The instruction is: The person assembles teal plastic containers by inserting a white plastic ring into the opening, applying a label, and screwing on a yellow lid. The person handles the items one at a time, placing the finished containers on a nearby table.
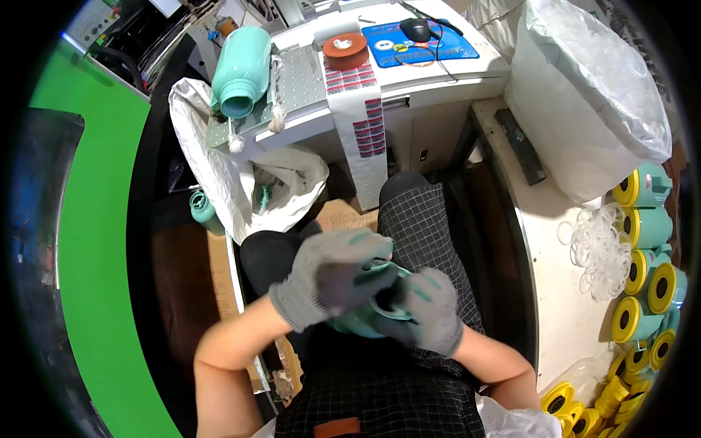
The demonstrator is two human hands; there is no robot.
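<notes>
In my lap sits a teal plastic bottle (358, 324), its round mouth turned up between my gloved hands. My right hand (431, 310), in a grey glove with green stains, is closed on the neck and rim from the right side. My left hand (339, 274), in a matching glove, is bent over the mouth with its fingers curled at the rim. What those fingers pinch is hidden, and the hand is slightly blurred. Much of the bottle's body is covered by the gloves.
A larger teal bottle (243, 69) lies on the perforated metal plate (301, 77). Orange tape (345, 50) rests by a label strip (371, 139). White sacks (584, 95) stand around. At right are white rings (602, 248) and teal-yellow lids (637, 228). A small teal bottle (204, 208) stands left.
</notes>
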